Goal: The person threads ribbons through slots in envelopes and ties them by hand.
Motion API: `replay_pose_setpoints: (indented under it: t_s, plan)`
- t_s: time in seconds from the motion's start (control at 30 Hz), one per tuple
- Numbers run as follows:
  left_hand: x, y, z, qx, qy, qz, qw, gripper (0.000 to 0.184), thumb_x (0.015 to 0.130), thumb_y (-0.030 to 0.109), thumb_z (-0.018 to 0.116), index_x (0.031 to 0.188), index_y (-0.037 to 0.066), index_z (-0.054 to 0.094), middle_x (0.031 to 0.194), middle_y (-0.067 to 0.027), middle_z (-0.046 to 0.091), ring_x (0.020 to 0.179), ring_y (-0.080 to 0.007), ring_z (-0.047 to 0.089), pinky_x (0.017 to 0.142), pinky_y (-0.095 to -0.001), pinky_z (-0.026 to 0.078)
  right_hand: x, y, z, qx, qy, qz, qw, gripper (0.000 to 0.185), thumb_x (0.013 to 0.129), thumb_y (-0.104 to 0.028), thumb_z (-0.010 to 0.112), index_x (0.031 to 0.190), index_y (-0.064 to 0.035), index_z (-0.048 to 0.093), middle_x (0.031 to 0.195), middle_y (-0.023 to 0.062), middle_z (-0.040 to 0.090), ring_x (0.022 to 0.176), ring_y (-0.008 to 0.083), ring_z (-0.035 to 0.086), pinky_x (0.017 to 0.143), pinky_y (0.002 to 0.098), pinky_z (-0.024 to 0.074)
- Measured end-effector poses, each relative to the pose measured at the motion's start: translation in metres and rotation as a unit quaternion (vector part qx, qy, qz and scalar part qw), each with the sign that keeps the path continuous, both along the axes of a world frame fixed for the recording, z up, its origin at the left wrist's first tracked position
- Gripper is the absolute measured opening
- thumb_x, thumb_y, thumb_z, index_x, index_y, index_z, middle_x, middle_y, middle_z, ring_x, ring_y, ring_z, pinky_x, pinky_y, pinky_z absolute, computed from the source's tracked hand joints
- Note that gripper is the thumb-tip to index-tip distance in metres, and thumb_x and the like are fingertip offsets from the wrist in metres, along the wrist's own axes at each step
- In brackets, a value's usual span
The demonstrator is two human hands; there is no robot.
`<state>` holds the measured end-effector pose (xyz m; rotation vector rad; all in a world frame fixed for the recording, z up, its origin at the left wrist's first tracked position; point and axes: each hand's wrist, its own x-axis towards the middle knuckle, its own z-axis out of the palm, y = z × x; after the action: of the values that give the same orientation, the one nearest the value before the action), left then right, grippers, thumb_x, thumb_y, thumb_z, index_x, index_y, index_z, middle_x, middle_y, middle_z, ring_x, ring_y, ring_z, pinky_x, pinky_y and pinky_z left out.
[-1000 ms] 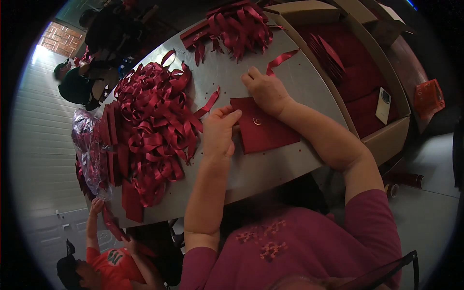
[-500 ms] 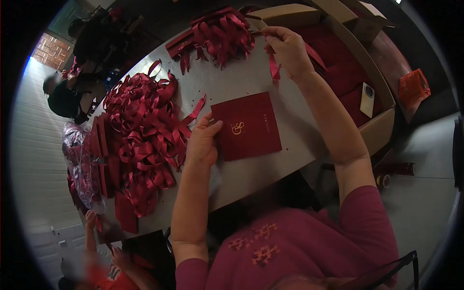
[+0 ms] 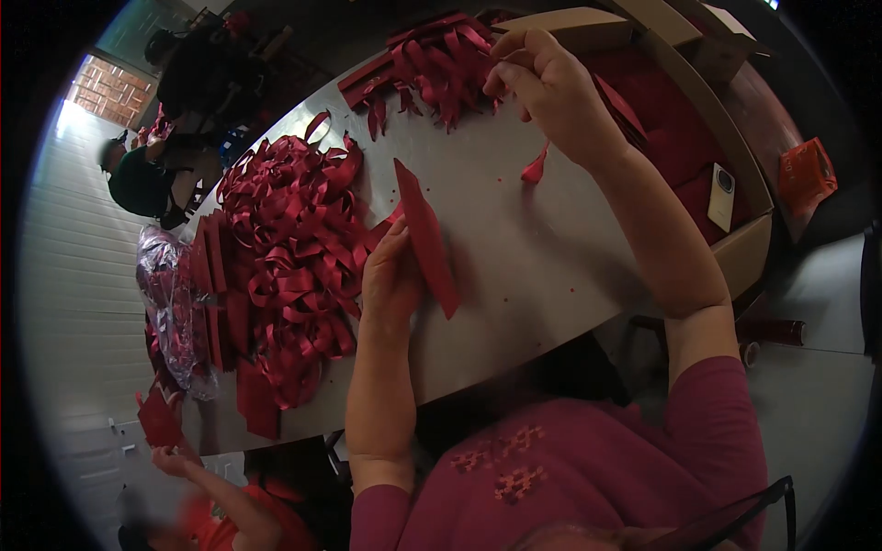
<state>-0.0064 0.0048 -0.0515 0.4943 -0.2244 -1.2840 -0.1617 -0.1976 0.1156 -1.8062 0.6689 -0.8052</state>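
Observation:
My left hand [image 3: 392, 274] holds a dark red card [image 3: 426, 241], tilted nearly edge-on above the metal table [image 3: 542, 266]. To its left lies a large heap of red ribbons [image 3: 294, 248], with one ribbon end close behind the fingers. My right hand [image 3: 542, 83] is raised over the far right part of the table, thumb and fingers pinched together. A red ribbon [image 3: 535, 167] hangs below it; whether its upper end is between the fingertips is hidden. Behind that hand are more ribboned red cards [image 3: 441, 69].
An open cardboard box [image 3: 742, 253] at right holds red material and a phone [image 3: 721, 197]. Plastic-wrapped red items [image 3: 175, 308] lie at the table's left edge. One person in red [image 3: 243, 514] holds a red card at lower left; others are at upper left.
My left hand has lifted the card from the table and turned it on edge. My right hand went from the table near the card up and away, with the ribbon now hanging beneath it.

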Motion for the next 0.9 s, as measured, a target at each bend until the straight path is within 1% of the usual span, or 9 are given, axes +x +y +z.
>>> replay_pose_setpoints:
  t_s: [0.1,0.2,0.3,0.4,0.5,0.6,0.67,0.7,0.9]
  plan:
    - [-0.003,0.002,0.008,-0.002,0.054,-0.013,0.998,0.035,0.095,0.009,0.052,0.129,0.001,0.050,0.113,-0.0111,0.063,0.099,-0.0243,0.065,0.091,-0.0404,0.053,0.013,-0.029,-0.035,-0.117,-0.119,0.068,0.984,0.020,0.096,-0.006,0.052,0.114,-0.0019,0.061,0.089,0.0034,0.066,0.076,0.0076,0.059,0.071,0.0219,0.0473]
    - [-0.010,0.005,0.012,-0.036,-0.015,0.017,0.999,0.032,0.096,0.011,0.053,0.127,0.001,0.052,0.110,-0.0111,0.065,0.095,-0.0250,0.066,0.085,-0.0392,0.056,0.011,-0.023,-0.032,-0.148,-0.123,0.070,0.979,0.021,0.095,-0.004,0.054,0.115,-0.0020,0.062,0.088,0.0023,0.066,0.078,0.0075,0.060,0.073,0.0218,0.0475]
    - [-0.006,0.010,0.006,-0.012,0.048,0.032,0.998,0.032,0.097,0.013,0.053,0.126,0.002,0.053,0.111,-0.0115,0.066,0.096,-0.0252,0.067,0.083,-0.0382,0.057,0.011,-0.012,-0.021,-0.152,-0.120,0.072,0.978,0.021,0.094,-0.003,0.056,0.114,-0.0025,0.063,0.088,0.0025,0.067,0.079,0.0078,0.060,0.073,0.0224,0.0483]
    - [-0.003,0.017,-0.002,0.000,-0.087,0.038,0.995,0.031,0.097,0.012,0.052,0.126,0.001,0.053,0.114,-0.0118,0.065,0.098,-0.0254,0.067,0.081,-0.0371,0.058,0.016,-0.009,-0.027,-0.179,-0.139,0.071,0.971,0.021,0.094,-0.003,0.057,0.114,-0.0033,0.063,0.087,0.0033,0.068,0.078,0.0089,0.062,0.071,0.0241,0.0495]
    - [-0.006,0.009,0.008,-0.048,0.015,0.035,0.998,0.030,0.098,0.011,0.051,0.125,-0.001,0.053,0.117,-0.0127,0.064,0.099,-0.0254,0.067,0.084,-0.0354,0.057,0.019,-0.009,-0.033,-0.230,-0.161,0.064,0.958,0.021,0.093,-0.004,0.058,0.114,-0.0045,0.063,0.086,0.0043,0.069,0.078,0.0105,0.066,0.068,0.0266,0.0514]
    - [-0.011,-0.010,0.019,0.034,-0.114,0.147,0.982,0.032,0.097,0.007,0.052,0.127,-0.003,0.049,0.113,-0.0121,0.064,0.097,-0.0223,0.066,0.085,-0.0315,0.055,0.015,0.001,-0.034,-0.362,-0.117,-0.031,0.924,0.020,0.091,-0.004,0.061,0.111,-0.0048,0.063,0.083,0.0082,0.069,0.073,0.0158,0.068,0.064,0.0313,0.0525]
    - [-0.021,-0.014,0.028,0.126,-0.344,0.260,0.893,0.034,0.093,-0.001,0.056,0.125,-0.005,0.046,0.105,-0.0104,0.064,0.092,-0.0179,0.065,0.085,-0.0283,0.053,0.006,0.015,-0.033,-0.409,-0.087,-0.020,0.908,0.019,0.090,-0.005,0.063,0.108,-0.0045,0.064,0.081,0.0096,0.068,0.070,0.0186,0.068,0.062,0.0327,0.0524]
    - [-0.022,-0.016,0.021,0.125,-0.340,0.262,0.894,0.034,0.093,-0.001,0.056,0.125,-0.005,0.046,0.105,-0.0104,0.064,0.092,-0.0179,0.065,0.085,-0.0283,0.053,0.001,0.022,-0.033,-0.453,-0.058,-0.013,0.890,0.017,0.088,-0.005,0.064,0.106,-0.0043,0.064,0.079,0.0110,0.068,0.067,0.0213,0.067,0.061,0.0341,0.0523]
    - [-0.022,-0.016,0.004,0.232,-0.245,0.204,0.919,0.037,0.083,-0.012,0.064,0.115,-0.003,0.048,0.096,-0.0085,0.064,0.086,-0.0144,0.063,0.081,-0.0265,0.053,0.021,0.032,-0.121,-0.180,0.013,0.132,0.975,0.013,0.085,-0.004,0.064,0.097,-0.0002,0.064,0.090,0.0156,0.066,0.081,0.0268,0.065,0.073,0.0348,0.0508]
